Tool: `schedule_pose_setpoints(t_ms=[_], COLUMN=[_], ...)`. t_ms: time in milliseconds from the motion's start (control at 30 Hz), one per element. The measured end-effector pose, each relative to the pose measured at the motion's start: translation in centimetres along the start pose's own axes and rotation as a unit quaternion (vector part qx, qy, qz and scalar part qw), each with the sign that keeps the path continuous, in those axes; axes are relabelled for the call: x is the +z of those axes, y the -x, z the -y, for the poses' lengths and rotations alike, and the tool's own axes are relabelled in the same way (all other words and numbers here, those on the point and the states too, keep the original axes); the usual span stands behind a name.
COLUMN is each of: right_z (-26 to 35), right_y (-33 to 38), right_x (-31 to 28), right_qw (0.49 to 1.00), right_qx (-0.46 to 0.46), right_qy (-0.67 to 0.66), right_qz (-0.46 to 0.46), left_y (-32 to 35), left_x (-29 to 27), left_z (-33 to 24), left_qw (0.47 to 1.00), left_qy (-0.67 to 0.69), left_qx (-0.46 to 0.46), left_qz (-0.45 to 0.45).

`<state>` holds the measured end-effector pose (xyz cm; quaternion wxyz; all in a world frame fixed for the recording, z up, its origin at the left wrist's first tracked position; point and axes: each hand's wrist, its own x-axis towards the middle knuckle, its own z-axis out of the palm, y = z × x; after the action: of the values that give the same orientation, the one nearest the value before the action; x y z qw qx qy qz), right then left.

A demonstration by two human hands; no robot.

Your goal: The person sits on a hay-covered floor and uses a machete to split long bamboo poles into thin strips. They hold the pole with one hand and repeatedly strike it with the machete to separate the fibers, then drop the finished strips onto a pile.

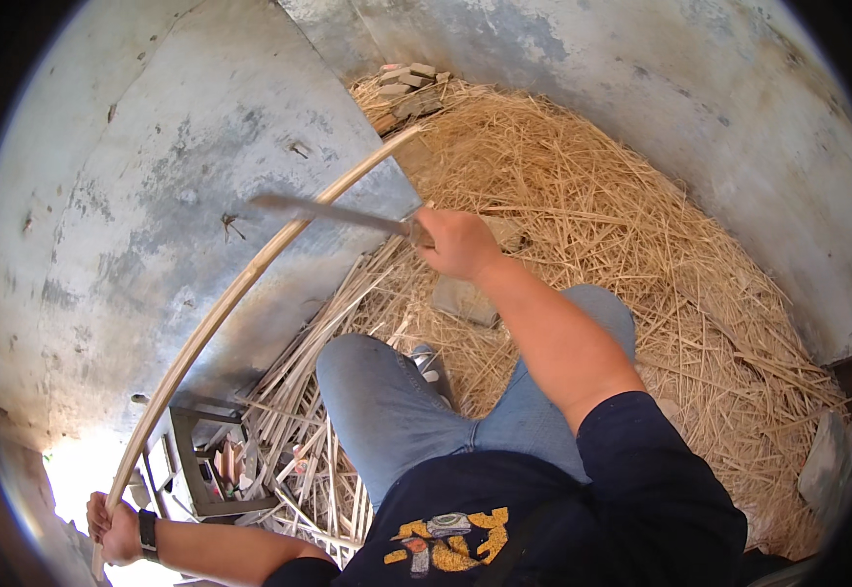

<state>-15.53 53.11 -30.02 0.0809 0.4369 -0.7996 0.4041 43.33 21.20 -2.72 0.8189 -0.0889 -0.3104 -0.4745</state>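
At the lower left, my left hand (116,531) is closed around the low end of a long pale strip of split bamboo (221,308). The strip rises in a slant toward the top centre, its upper end over the straw. My right hand (457,243) grips the handle of a long-bladed knife (333,212) near the middle of the view. The blade points left and crosses the strip in its upper part; whether it touches the strip I cannot tell. Motion softens the blade's tip.
Straw-like shavings (582,186) cover the floor ahead and right. Long thin strips (333,303) lie by my left knee. A dark open-framed stool or box (186,460) stands at lower left. Bricks (408,78) are piled at the back. Grey walls (191,147) curve around; a stone slab (827,455) sits right.
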Motion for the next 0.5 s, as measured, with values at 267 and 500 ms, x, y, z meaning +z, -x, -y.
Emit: schedule_pose_setpoints(t_ms=[267,500], right_z=[-6.2,-1.6], right_y=[-1.0,-0.4], right_x=[0.0,0.4], right_qw=[0.964,0.988], right_qx=[0.259,0.153], right_qy=[0.05,-0.008], right_qz=[-0.042,-0.018], left_y=[1.1,-4.7], left_x=[1.8,-3.8], left_z=[-2.4,-3.8], left_qw=[0.997,0.998], left_qy=[-0.058,0.013], left_qx=[0.029,0.042], left_qz=[-0.047,-0.045])
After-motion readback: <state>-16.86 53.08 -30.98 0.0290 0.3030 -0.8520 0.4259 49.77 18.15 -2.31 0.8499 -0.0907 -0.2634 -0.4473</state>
